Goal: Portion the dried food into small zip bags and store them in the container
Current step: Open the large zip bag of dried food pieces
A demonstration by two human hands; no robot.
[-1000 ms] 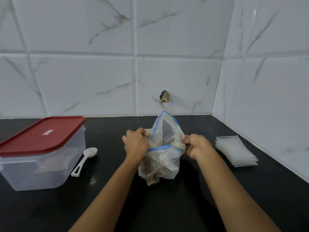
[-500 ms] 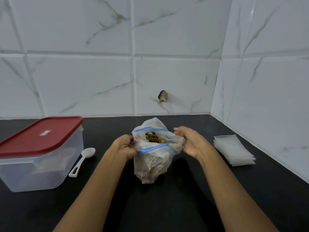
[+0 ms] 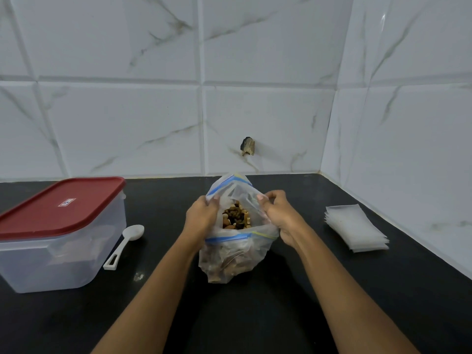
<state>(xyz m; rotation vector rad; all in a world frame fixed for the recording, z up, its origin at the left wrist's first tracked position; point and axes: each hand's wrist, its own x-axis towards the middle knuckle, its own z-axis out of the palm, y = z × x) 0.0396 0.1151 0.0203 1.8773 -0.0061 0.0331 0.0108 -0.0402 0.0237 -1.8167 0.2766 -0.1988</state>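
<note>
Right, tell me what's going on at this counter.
A person is holding a big zip bag open on the black counter, the left grip and right grip each pinching one side of its mouth. Dried food shows inside. The stack of small bags lies to the right; the white spoon lies beside the container on the left, red lid on.

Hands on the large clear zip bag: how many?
2. The left hand grips the left rim of the large clear zip bag; the right hand grips its right rim.
</note>
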